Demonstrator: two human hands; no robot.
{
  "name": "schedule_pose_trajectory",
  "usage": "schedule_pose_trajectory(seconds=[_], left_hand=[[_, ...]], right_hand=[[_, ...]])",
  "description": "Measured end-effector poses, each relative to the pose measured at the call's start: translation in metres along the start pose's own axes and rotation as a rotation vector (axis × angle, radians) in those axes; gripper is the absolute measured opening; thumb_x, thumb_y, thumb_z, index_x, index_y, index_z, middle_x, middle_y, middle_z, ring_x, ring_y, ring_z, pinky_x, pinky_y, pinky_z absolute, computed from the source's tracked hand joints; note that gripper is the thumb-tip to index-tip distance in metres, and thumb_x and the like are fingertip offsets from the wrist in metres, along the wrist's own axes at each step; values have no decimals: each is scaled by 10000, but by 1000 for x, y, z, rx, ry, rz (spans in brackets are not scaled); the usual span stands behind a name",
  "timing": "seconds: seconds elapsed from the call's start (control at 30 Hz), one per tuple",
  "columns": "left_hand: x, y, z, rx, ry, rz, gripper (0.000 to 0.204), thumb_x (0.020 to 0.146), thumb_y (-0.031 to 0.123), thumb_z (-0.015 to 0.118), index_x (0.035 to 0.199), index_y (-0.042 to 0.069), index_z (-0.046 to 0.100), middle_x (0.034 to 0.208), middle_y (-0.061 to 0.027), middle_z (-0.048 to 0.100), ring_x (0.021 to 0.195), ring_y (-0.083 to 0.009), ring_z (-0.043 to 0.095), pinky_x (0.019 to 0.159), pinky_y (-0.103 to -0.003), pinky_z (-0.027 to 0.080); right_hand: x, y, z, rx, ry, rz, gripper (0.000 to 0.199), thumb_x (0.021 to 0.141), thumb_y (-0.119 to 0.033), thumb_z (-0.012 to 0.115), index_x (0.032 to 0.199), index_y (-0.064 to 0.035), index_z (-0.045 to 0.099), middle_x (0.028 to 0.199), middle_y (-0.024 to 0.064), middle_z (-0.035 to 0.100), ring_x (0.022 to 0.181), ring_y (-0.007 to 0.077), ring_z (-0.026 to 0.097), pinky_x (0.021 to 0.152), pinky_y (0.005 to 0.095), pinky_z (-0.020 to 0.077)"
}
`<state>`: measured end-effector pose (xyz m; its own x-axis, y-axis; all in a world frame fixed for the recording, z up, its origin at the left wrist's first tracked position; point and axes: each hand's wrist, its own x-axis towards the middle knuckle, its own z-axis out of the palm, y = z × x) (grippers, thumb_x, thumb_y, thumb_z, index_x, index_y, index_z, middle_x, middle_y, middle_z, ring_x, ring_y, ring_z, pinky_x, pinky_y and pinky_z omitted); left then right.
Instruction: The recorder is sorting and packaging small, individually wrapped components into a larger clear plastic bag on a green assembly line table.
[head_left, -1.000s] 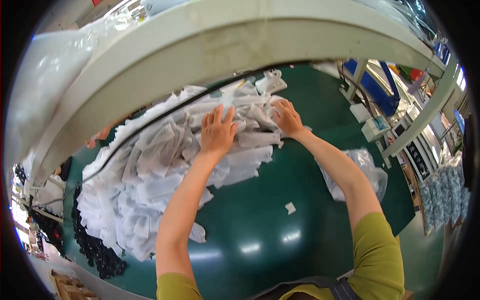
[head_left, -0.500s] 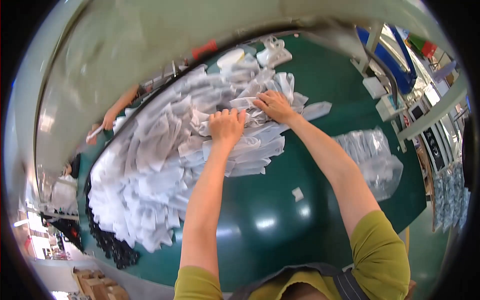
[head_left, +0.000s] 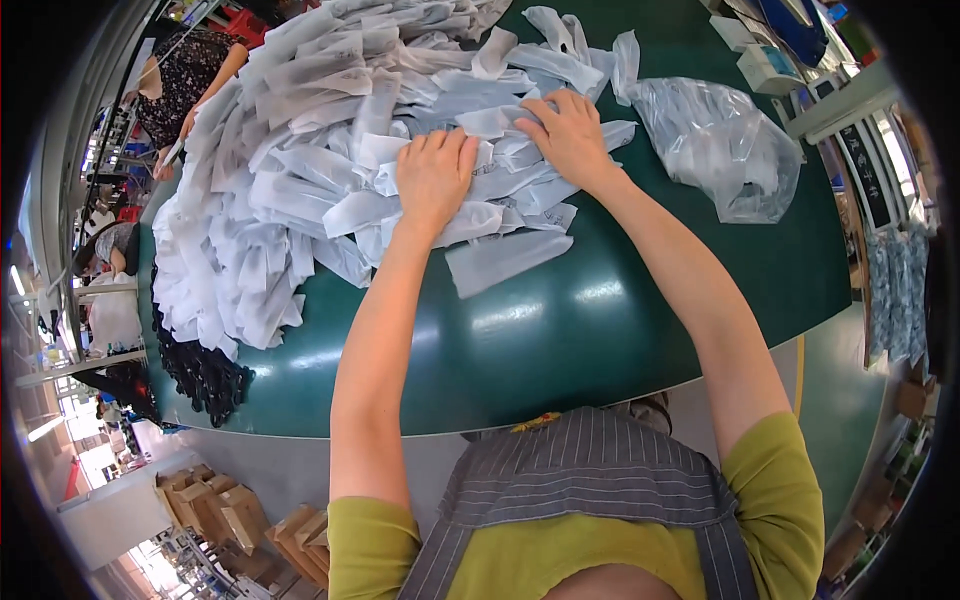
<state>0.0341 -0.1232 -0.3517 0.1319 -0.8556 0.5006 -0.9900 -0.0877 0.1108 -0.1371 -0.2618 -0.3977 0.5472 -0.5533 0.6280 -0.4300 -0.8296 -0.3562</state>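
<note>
A wide heap of thin white translucent sleeve-like bags point(head_left: 340, 165), with contents I cannot make out, is spread over the green table point(head_left: 640, 310). My left hand point(head_left: 435, 180) lies palm down on the near side of the heap, fingers stretched forward, thumb out. To its right, my right hand point(head_left: 568, 140) presses on more of the bags, its fingers spread and slightly bent. Between and below the hands several bags lie loosely across one another. One flat bag point(head_left: 508, 262) rests at the heap's near edge, just below my left hand.
Right of the heap sits a large clear plastic bag point(head_left: 720, 150) with pale contents. Black items point(head_left: 205, 375) are piled at the table's left edge. Another person point(head_left: 190, 85) stands at the far left. Cardboard boxes point(head_left: 215, 510) are on the floor.
Both hands have come nearer to me across the table, with bags from the heap shifted the same way. My view has tilted downward, bringing the near table edge and apron into sight.
</note>
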Motion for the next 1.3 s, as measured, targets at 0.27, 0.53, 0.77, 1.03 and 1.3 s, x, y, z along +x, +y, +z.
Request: schedule_pose_trajectory(seconds=[0.27,0.53,0.77,1.03,1.3], left_hand=[[-153,36,-113,-230,69,-123,359,845,-42,611,1200,12,604,1158,-148,609,1098,-336,551,932,-420,432],[-182,20,-45,-41,-73,-303,327,783,6,604,1110,23,603,1158,-195,599,1105,-374,541,949,-479,433],[-165,33,-97,-371,196,-373,219,988,62,490,1160,-52,563,1188,-174,612,1073,-288,600,940,-372,473],[-140,112,-118,-693,-5,-436,152,930,85,531,1034,-21,565,1012,-147,593,876,-272,589,799,-364,475],[-183,109,-65,-462,118,-402,218,896,17,580,1111,36,609,1025,-139,629,961,-277,616,819,-373,481]], right_hand=[[-99,-86,-115,346,-165,-53,426,787,-45,678,1207,-55,606,1213,167,558,1153,358,532,971,446,442],[-135,-142,-61,315,-349,-281,208,808,-185,604,985,-79,632,984,123,574,965,314,565,833,467,452],[-115,-120,-115,686,-316,-30,150,886,-143,671,919,-54,555,905,74,567,935,254,570,847,383,460],[-101,-94,-144,532,-239,161,134,924,-200,622,948,-70,598,862,116,611,825,303,620,740,416,492],[-122,-78,-104,366,-274,132,247,854,-191,687,1068,-87,622,961,98,643,941,307,605,818,427,456]])
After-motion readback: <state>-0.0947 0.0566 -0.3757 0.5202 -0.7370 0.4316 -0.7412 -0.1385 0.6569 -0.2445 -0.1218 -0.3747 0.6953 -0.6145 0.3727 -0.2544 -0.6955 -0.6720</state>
